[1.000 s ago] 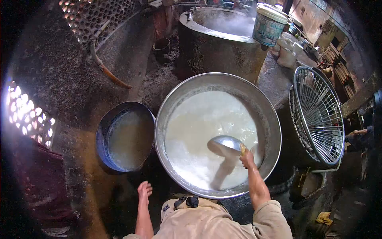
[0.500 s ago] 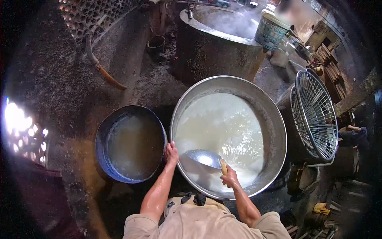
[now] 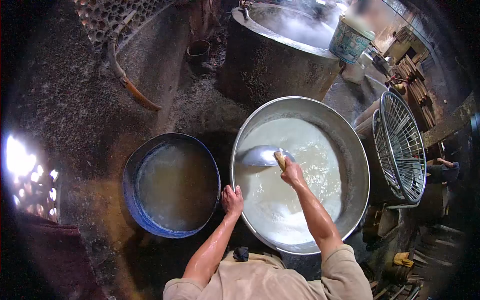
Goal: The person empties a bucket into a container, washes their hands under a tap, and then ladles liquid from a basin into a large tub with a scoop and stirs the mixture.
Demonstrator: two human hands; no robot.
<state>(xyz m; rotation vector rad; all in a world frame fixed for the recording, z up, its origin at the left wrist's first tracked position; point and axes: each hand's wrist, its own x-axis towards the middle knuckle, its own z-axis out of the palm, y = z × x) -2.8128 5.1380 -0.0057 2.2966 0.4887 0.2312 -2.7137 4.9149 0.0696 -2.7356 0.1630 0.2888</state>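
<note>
A wide metal tub (image 3: 357, 150) holds cloudy whitish liquid with pale foam. My right hand (image 3: 291, 173) grips the wooden handle of a large round metal ladle (image 3: 261, 155), whose bowl is at the liquid's surface on the tub's left side. The bowl is tilted, and I cannot tell how much it holds. My left hand (image 3: 232, 201) is closed over the tub's left rim, fingers curled at the edge. Just left of that hand stands a blue drum (image 3: 131, 200) containing murky brownish liquid.
Behind the tub, a big round vat (image 3: 280, 70) gives off steam, with a printed bucket (image 3: 351, 44) on its rim. A wire basket (image 3: 404, 145) leans at the right. A small pail (image 3: 198, 51) sits farther back. Another person (image 3: 444, 170) is at far right.
My right hand has carried the ladle farther from my body, across the liquid. My left hand stays at the tub's left rim. The whole view has shifted slightly.
</note>
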